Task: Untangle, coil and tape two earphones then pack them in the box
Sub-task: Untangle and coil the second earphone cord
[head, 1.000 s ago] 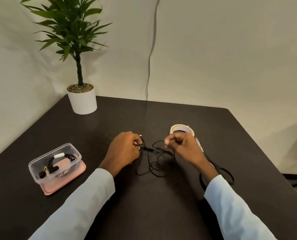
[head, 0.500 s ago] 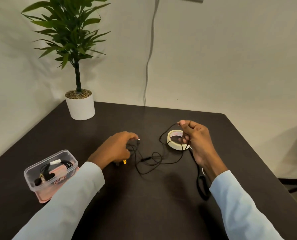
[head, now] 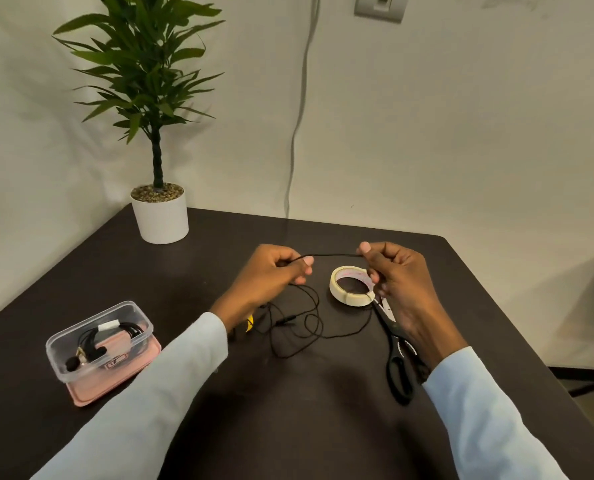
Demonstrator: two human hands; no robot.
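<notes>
Two hands: left hand and right hand both pinching one thin black earphone cable taut above dark table. One clear plastic box at left, holding another coiled earphone. Scissors partly hidden.

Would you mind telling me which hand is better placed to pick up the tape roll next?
Probably the right hand: it hovers just beside the tape roll, while the left hand sits farther off. Both still pinch the earphone cable.

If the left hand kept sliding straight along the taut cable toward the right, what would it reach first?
Most likely the right hand, which pinches the same earphone cable. The stretch between it and the left hand looks free; the tape roll seems to lie lower, on the table.
</notes>
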